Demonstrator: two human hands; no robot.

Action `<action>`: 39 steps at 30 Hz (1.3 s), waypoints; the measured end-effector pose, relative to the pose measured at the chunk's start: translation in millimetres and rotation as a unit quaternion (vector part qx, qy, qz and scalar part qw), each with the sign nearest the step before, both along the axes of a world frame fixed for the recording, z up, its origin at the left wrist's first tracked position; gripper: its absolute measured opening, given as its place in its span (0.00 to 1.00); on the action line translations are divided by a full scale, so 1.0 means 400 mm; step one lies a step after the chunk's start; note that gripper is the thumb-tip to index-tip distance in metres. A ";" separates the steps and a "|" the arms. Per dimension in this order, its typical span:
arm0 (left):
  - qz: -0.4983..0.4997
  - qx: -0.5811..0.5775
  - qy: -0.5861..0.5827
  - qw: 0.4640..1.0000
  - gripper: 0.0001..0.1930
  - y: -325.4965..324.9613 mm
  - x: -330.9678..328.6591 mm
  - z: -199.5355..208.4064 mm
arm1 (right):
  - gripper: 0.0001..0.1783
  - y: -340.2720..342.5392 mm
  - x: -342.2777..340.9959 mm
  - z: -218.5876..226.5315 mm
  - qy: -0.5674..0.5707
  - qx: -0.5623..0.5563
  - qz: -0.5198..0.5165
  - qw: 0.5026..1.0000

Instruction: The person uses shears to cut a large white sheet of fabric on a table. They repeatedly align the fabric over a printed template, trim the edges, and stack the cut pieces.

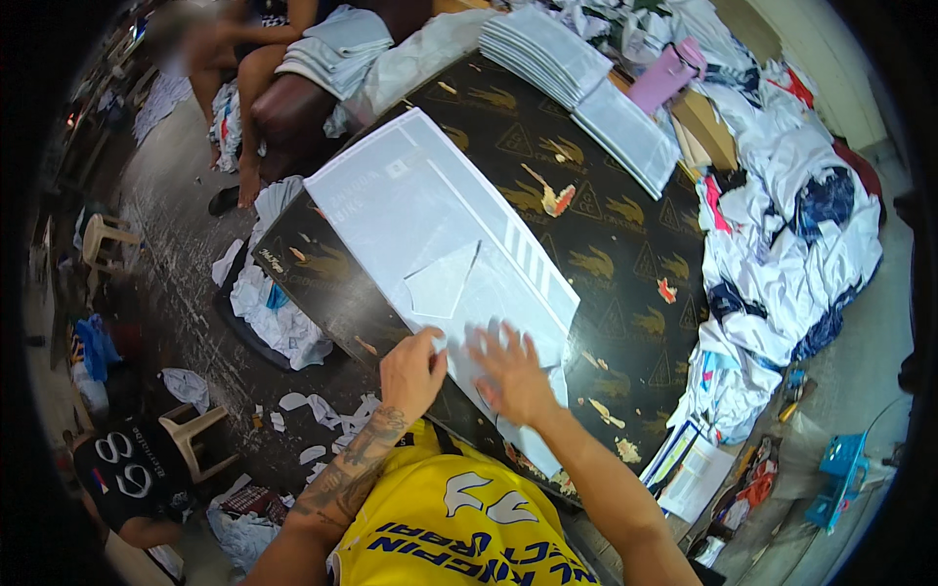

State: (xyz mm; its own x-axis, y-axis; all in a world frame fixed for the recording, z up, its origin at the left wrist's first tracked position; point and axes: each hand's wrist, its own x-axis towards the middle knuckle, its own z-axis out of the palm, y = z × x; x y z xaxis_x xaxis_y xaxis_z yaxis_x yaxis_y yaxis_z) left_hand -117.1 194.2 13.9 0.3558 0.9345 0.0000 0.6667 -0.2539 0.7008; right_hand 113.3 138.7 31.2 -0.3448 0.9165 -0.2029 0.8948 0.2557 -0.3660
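Observation:
A long white garment in a clear plastic bag (440,234) lies diagonally across the dark patterned table (606,244). My left hand (410,371) pinches the near edge of the bag with closed fingers. My right hand (513,376) rests on the bag just beside it, fingers spread and blurred by motion. Both forearms come up from the lower edge over my yellow shirt (459,527).
Two stacks of bagged white garments (586,78) sit at the table's far end. A heap of white and blue clothes (791,244) fills the right side. A person sits on a brown seat (283,107) at upper left. Plastic stools (195,435) and paper scraps lie on the floor; another person crouches at lower left.

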 end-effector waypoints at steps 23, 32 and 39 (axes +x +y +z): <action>-0.435 0.118 0.024 0.892 0.12 -0.291 0.239 -0.016 | 0.06 -0.547 0.203 0.044 0.299 -0.006 -0.584 0.755; 0.150 -0.180 -0.245 0.941 0.10 -0.093 -0.091 0.208 | 0.20 0.215 0.017 0.459 0.215 0.123 -0.051 0.968; 0.281 0.030 -0.147 0.948 0.12 0.244 -0.138 -0.037 | 0.27 0.664 -0.174 0.176 0.216 0.103 -0.263 0.935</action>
State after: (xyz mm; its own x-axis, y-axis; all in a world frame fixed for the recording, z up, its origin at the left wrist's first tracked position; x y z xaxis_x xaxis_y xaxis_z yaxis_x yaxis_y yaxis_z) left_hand -172.4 291.9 -1.0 -0.2221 0.9717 0.0808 0.4867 0.0387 0.8727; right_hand 43.6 404.4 101.6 0.1561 0.9864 0.0509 0.6969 -0.0735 -0.7134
